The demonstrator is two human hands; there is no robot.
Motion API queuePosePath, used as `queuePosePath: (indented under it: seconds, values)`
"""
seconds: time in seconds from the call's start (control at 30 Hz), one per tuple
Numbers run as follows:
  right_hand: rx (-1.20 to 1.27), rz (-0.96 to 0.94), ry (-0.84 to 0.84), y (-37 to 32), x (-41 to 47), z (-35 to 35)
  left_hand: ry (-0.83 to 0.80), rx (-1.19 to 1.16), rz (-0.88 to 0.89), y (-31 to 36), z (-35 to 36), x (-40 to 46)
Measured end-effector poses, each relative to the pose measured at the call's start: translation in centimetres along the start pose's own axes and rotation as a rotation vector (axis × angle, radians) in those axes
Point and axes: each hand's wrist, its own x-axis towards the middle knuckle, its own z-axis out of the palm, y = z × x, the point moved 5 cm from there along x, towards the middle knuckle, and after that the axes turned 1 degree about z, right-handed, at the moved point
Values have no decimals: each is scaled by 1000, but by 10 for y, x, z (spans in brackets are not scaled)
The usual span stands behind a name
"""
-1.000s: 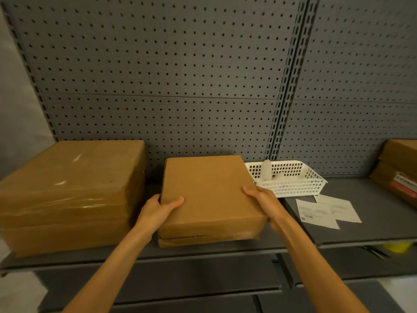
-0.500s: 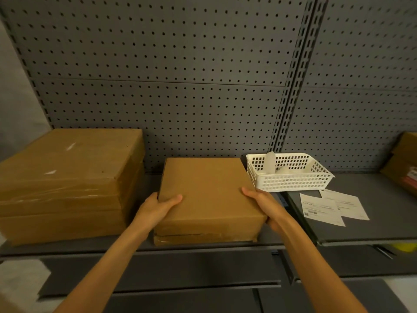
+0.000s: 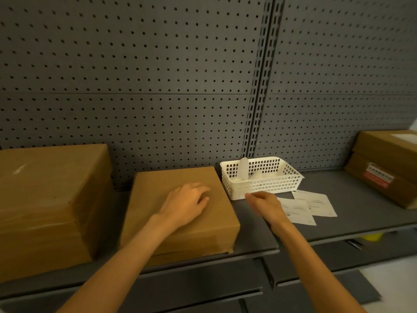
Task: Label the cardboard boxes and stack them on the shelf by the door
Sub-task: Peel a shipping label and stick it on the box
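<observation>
Boxes line the grey shelf point(image 3: 352, 199) from one end to the other. At the left end a large cardboard stack point(image 3: 52, 199) reaches the front edge. Just beside it, toward the middle, lies the smaller cardboard box point(image 3: 180, 213), flat on the shelf with its near face at the front edge and no label visible on its top. The left hand point(image 3: 187, 203) lies palm down on that top, fingers loosely spread, pressing and not gripping. Right of the box, the right hand point(image 3: 265, 205) hangs above the shelf, free of the box, fingers loosely curled and holding nothing, its fingertips close to the near wall of the white basket point(image 3: 259, 184), which stands toward the back by the upright. Two paper labels point(image 3: 309, 204) lie flat just right of that hand, overlapping, near the front edge. At the right end a labelled box pair point(image 3: 383, 168) is stacked.

Judged from this, the box is set down and steadied, and the labelling step is opening. The next move seems to call for picking one thin sheet off the shelf, which means lifting an edge without dragging its neighbour, then laying it square on the box top while the left hand steadies it.
</observation>
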Motion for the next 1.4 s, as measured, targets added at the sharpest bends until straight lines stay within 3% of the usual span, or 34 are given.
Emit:
queuePosePath:
  seconds: [0.1,0.23,0.53,0.7,1.0,1.2,1.4]
  values:
    - [-191,-52,247,16,5,-45,-25,-41,66,18,12,26]
    - [-436,76,434,45,16,-90,13,-62,97,33,24,48]
    - [-737,209,432,81,32,-124,56,-53,144,29,39,56]
    - [-621,213,422,86,39,-128,66,-53,146,27,41,54]
    - [22,83,477,67,19,-139,61,-120,150,29,37,50]
    - [395,-26,288,20,1,-125,129,-529,60,31,24,47]
    - [592,-98,120,-26,-8,-87,13,-925,-72,34,22,47]
